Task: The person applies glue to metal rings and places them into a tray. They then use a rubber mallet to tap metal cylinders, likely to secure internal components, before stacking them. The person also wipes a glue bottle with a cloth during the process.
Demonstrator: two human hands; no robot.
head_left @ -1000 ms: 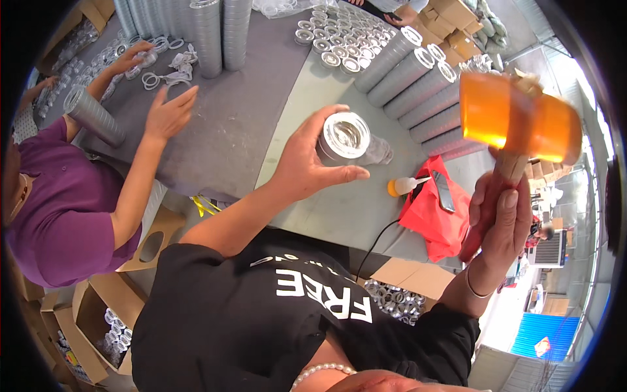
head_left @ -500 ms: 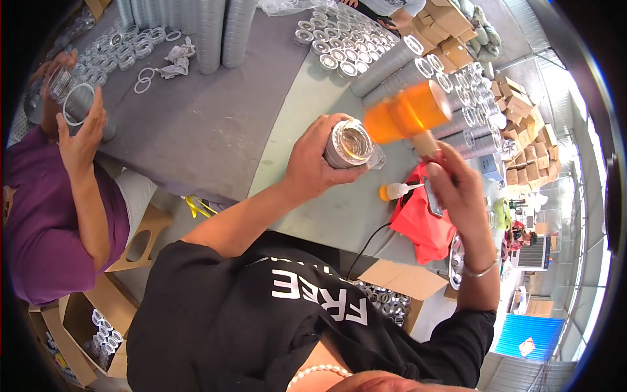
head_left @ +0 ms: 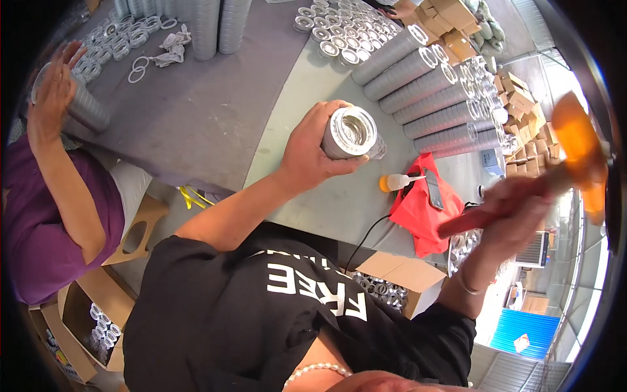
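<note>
My left hand (head_left: 317,147) is wrapped round a silver metal cylinder (head_left: 353,134) with a ring at its top, holding it upright over the table. Some clear plastic shows beside its lower right side. Out at the right, my right hand (head_left: 513,212) grips the red handle of a mallet with an orange head (head_left: 578,147). The mallet is raised well away from the cylinder, and hand and head are blurred by motion. Near my right hand on the table are a red bag (head_left: 428,215) with a phone (head_left: 433,191) on it and a small white bottle with an orange base (head_left: 397,182).
Stacked silver cylinders (head_left: 418,91) lie at the back right, with rows of metal rings (head_left: 339,32) behind. On the left a co-worker in a purple shirt (head_left: 59,222) handles another tube. Open cardboard boxes of metal parts (head_left: 385,281) stand below the table edge. A black cable (head_left: 366,238) crosses the edge.
My right hand has swung the mallet up and right, away from the cylinder. My left hand keeps the cylinder in nearly the same place. The co-worker's hands have moved together round a tube.
</note>
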